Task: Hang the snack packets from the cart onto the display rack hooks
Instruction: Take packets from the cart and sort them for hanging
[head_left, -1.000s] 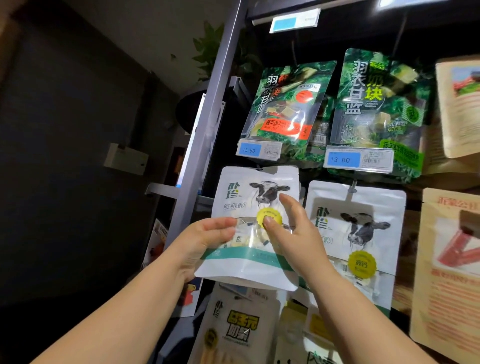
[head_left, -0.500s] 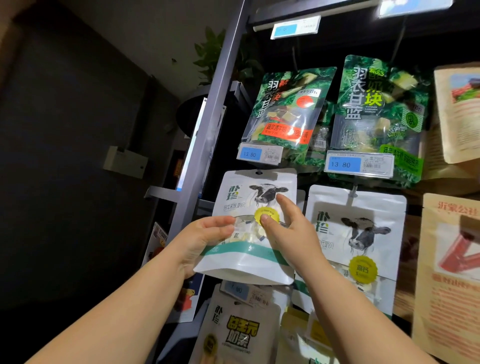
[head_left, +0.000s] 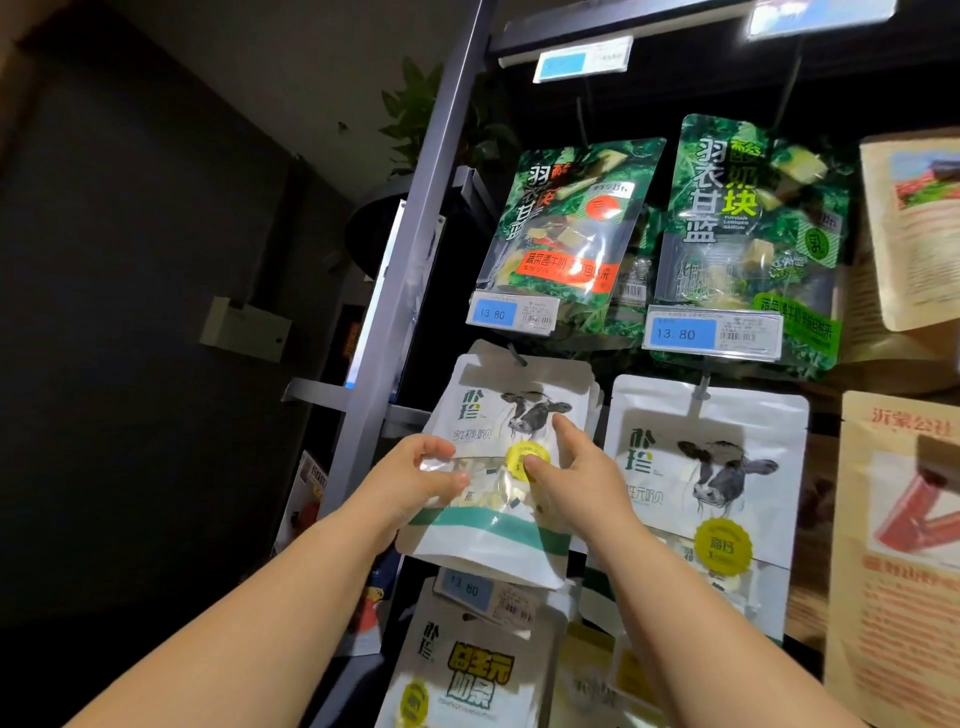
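Head view: the person is holding a white snack packet (head_left: 498, 467) with a cow print up against the display rack (head_left: 415, 234), between both hands. The left hand (head_left: 410, 483) is pinching the packet's left edge, thumb on the front and fingers curled round the side. The right hand (head_left: 582, 478) is gripping the right side, thumb pressing on the yellow seal and forefinger lying straight up the front; its other fingers are hidden behind the packet. The packet is tilting slightly left, and its top edge is meeting a hook (head_left: 517, 356) whose tip is showing at the hang hole. More packets of the same kind are hanging just behind it. A matching cow packet (head_left: 706, 493) is hanging just to the right. Two green packets (head_left: 566, 223) are hanging above, and a blue price tag (head_left: 511, 314) is sitting directly over the hook.
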